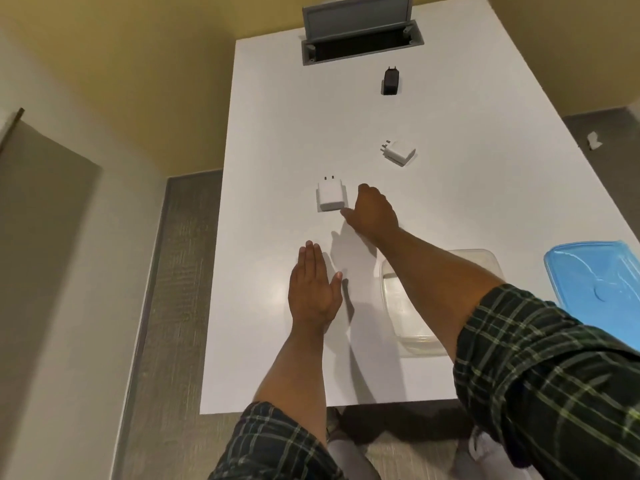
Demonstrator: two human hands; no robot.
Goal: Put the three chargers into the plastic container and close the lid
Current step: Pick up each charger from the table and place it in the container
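Observation:
Three chargers lie on the white table: a white one near the middle, a second white one farther right, and a black one at the far end. My right hand reaches to the near white charger, thumb and fingers spread beside its right edge, holding nothing. My left hand rests flat on the table, fingers together. The clear plastic container stands open at the near right, partly hidden under my right forearm. Its blue lid lies to the right of it.
A grey cable hatch with its flap raised sits in the table's far end. The table's near edge runs just in front of my body. Grey carpet and a yellow wall lie to the left.

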